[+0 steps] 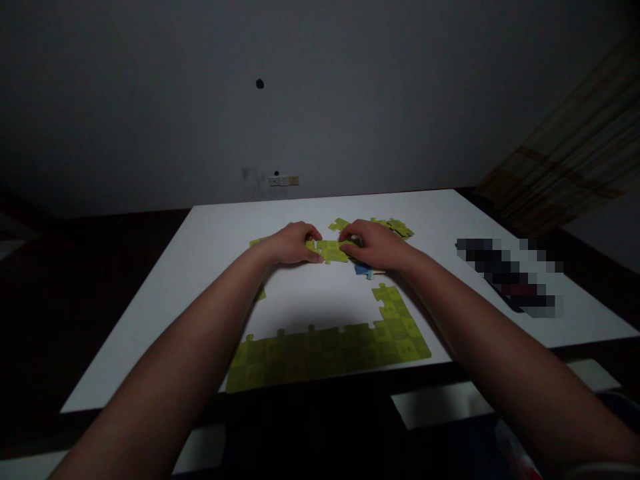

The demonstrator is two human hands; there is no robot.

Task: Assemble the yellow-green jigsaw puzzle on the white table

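Green knobbed puzzle strip [331, 251], left fingers [314, 257] and right fingers [352, 251] half-curled, gripping ends

Wall [350, 120]: dim grey, darkening toward the corners
Counter [165, 293]: brightest surface, palest near its middle (the light source sits out of view)
Near puzzle strip [320, 350]: darkened by a soft-edged shadow
Floor [40, 300]: almost black, detail lost
Dark object at right [505, 273]: hidden under coarse pixel blocks
Picture edges: wide-angle stretching, forearms [200, 327] broadened

Through my remote feed I see a plain grey wall [350, 100], pale rectangular sockets [284, 181], a brownish sheer curtain [555, 150] and a dark, elongated, pixelated object [493, 272]
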